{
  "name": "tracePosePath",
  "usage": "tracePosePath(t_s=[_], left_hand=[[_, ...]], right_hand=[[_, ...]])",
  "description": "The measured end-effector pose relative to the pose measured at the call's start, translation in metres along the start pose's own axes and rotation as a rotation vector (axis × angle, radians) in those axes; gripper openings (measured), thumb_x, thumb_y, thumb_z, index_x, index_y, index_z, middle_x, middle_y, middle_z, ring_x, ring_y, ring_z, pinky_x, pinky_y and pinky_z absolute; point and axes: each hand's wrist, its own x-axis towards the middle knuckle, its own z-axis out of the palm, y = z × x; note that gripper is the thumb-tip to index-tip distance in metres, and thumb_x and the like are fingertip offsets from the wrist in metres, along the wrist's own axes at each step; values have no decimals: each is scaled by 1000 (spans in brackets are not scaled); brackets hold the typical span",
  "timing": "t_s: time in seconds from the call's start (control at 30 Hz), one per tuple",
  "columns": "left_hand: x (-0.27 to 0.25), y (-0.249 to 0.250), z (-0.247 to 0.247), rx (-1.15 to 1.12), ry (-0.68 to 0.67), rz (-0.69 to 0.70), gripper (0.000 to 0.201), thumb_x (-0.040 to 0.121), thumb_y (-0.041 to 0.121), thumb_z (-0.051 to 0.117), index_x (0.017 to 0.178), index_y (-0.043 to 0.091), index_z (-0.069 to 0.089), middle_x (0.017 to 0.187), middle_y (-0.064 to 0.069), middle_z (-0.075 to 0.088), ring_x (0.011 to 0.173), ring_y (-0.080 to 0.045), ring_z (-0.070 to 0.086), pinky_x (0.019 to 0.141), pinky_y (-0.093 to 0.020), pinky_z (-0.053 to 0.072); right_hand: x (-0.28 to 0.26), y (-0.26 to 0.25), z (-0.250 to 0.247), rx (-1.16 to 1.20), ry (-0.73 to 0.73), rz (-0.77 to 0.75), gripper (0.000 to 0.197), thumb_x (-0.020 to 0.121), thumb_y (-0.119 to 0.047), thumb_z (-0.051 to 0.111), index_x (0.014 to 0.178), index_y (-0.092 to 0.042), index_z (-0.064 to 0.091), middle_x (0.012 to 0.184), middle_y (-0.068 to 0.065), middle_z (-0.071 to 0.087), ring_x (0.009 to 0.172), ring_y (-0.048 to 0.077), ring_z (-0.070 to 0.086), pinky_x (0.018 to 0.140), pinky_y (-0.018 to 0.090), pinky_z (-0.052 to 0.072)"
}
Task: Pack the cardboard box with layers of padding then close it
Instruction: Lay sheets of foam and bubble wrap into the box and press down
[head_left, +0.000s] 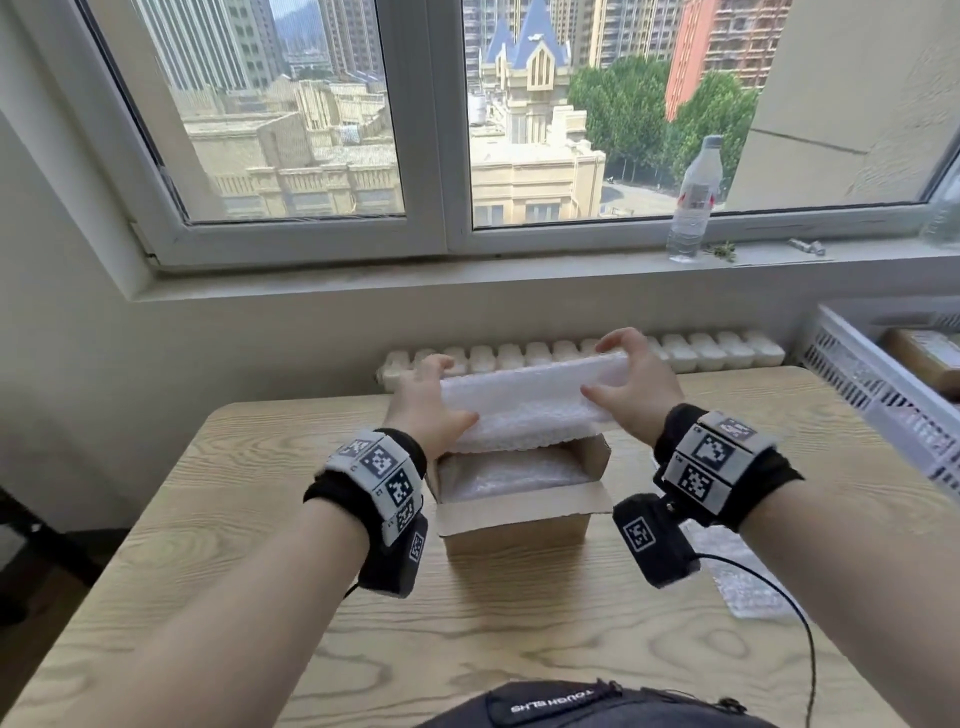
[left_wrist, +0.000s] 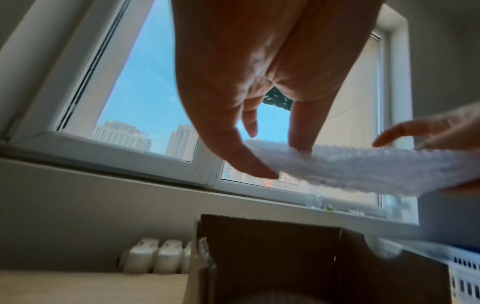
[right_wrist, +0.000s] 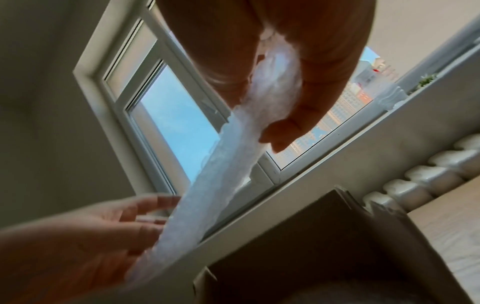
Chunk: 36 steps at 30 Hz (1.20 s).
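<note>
Folded wrap held over the open box, not yet in.

Nearest you, the box (head_left: 514, 499) stands open at table (head_left: 208, 597) centre with padding already inside. Above it, your left hand (head_left: 431, 405) pinches the wrap (head_left: 530, 400) at 9 o'clock and your right hand (head_left: 634, 389) at 3. Lowered skewed, I judge it could snag a flap and bunch.

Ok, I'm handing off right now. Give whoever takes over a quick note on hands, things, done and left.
Left hand: pinches the left end of the folded bubble wrap.
Right hand: grips its right end.
The wrap is above the open cardboard box, which stands on the table.
Done: padding already lies inside the box.
Left: lower this layer in and close the flaps. More bubble wrap lies on the table to the right.
</note>
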Motion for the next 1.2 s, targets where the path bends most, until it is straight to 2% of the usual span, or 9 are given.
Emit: tracePosePath(t_s=[0.23,0.4,0.5,0.6,0.7,0.8,0.9,1.03,1.2], left_hand=[[-18,-5,28,517,-75,75,32,86,10,60,118,18,58,151,-8,19,120,-28,48,92,-36,47],[-24,-12,55,859,-188,138,35,77,8,59,111,17,64,149,-8,23,127,-28,29,108,-41,28],[-24,-19,77,839,-276,239,40,83,11,56,124,12,57,148,-9,32,135,-28,27,112,-41,27],[-25,-23,93,716,-349,193,35,96,27,41,126,12,49,135,-11,46,129,-28,38,102,-41,36],[-28,-25,102,684,-398,102,46,97,43,33,130,14,46,133,-11,47,125,-30,41,97,-43,40],[-27,-28,103,698,-402,90,53,94,52,33,133,18,45,137,-12,42,125,-31,40,95,-44,42],[-21,-29,99,693,-468,63,61,91,59,33,141,25,35,152,-19,23,132,-37,32,101,-45,38],[-15,-31,97,724,-533,14,68,85,65,40,144,33,28,154,-26,9,134,-41,26,105,-45,35],[-2,-36,98,683,-577,44,67,79,68,46,133,28,39,125,-24,51,113,-37,51,92,-37,44]], right_hand=[[-6,14,50,-313,-158,-17,32,92,-12,54,124,-9,48,133,12,41,109,25,53,90,24,39],[-3,31,77,-415,-223,-28,34,91,-6,54,124,-5,47,138,12,36,106,25,59,95,31,46],[1,37,86,-476,-236,-46,35,89,2,51,123,-4,48,134,11,40,106,27,58,94,35,48],[3,44,90,-546,-259,-105,31,88,4,49,118,-3,52,133,11,41,115,30,53,95,36,46],[-3,43,90,-698,-288,-278,25,87,-7,54,112,-7,58,154,10,25,140,31,27,113,40,32],[-15,41,95,-717,-379,-407,34,67,-18,76,97,-3,69,133,16,56,130,35,47,102,47,45],[-25,46,106,-698,-484,-225,37,95,-30,43,127,-16,55,149,15,36,141,39,24,110,50,31],[-22,60,111,-753,-569,-92,46,99,-44,20,142,-34,32,160,8,11,144,41,5,117,50,16],[-14,57,113,-802,-665,-74,48,97,-46,18,143,-39,26,160,8,9,142,46,6,117,52,14]])
